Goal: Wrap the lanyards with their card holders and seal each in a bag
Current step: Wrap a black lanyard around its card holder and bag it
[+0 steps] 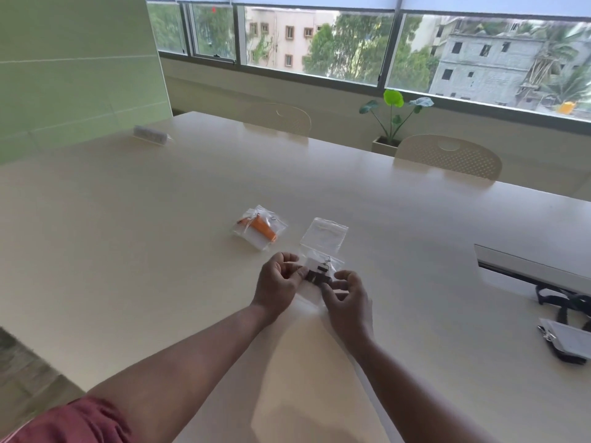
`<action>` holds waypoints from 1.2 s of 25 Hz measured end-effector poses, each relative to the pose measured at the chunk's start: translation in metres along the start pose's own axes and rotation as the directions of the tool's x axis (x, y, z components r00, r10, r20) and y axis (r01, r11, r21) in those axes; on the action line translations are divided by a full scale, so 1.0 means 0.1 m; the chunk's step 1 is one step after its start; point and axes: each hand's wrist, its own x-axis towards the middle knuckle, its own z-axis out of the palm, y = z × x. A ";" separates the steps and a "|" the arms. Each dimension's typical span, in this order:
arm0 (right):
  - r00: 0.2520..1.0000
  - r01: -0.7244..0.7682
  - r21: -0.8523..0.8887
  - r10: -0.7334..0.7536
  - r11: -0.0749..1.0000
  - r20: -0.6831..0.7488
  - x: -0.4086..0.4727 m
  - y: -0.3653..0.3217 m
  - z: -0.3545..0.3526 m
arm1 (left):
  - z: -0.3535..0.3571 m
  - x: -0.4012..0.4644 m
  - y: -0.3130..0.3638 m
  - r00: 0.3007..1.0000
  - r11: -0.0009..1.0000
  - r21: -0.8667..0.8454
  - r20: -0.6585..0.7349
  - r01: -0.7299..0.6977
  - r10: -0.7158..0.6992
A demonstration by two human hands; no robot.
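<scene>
Both hands hold a clear bag [321, 266] with a black wrapped lanyard [318, 276] and card holder inside, low over the table's middle. My left hand [278, 284] pinches the bag's left edge. My right hand [347, 298] pinches its near right edge with curled fingers. Just beyond lies an empty clear zip bag [324, 235]. To the left of that lies a bag holding an orange lanyard [259, 231]. At the right edge of the table lies a black lanyard with its card holder [566, 337], loose and unwrapped.
The long pale table [160, 235] has a cable slot [527, 266] at the right and a small white block [150, 135] at the far left. Two perforated chairs [447, 155] stand on the far side, with a potted plant [393, 123] by the windows.
</scene>
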 end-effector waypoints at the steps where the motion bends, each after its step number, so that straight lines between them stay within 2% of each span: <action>1: 1.000 0.022 -0.022 -0.022 1.000 0.001 0.05 -0.06 0.19 | -0.13 0.09 -0.05 0.997 0.995 0.076 -0.029 -0.066 0.068; 4: 0.997 0.070 -0.122 -0.067 0.990 0.023 0.21 -0.18 0.67 | -0.45 0.38 -0.14 0.962 0.930 0.277 -0.059 -0.242 0.267; 7: 0.987 0.158 -0.298 -0.140 0.941 0.083 0.39 -0.25 1.08 | -0.73 0.75 -0.17 0.902 0.777 0.530 -0.048 -0.341 0.429; 9: 0.972 0.234 -0.423 -0.200 0.876 0.123 0.54 -0.28 1.28 | -0.89 0.96 -0.20 0.887 0.677 0.634 0.034 -0.375 0.460; 11: 0.969 0.244 -0.527 -0.194 0.814 0.150 0.67 -0.31 1.41 | -1.01 1.15 -0.25 0.891 0.599 0.692 0.145 -0.403 0.431; 13: 0.972 0.226 -0.593 -0.141 0.772 0.187 0.74 -0.33 1.50 | -1.06 1.31 -0.31 0.917 0.593 0.711 0.196 -0.377 0.348; 17: 0.972 0.178 -0.671 -0.021 0.719 0.236 0.82 -0.30 1.62 | -1.01 1.49 -0.43 0.955 0.606 0.738 0.212 -0.297 0.209; 22: 0.966 0.151 -0.693 0.045 0.705 0.255 0.81 -0.28 1.64 | -1.00 1.47 -0.45 0.954 0.593 0.748 0.213 -0.297 0.210; 30: 0.977 0.157 -0.692 -0.010 0.705 0.212 0.79 -0.26 1.60 | -1.00 1.41 -0.40 0.952 0.577 0.761 0.190 -0.296 0.238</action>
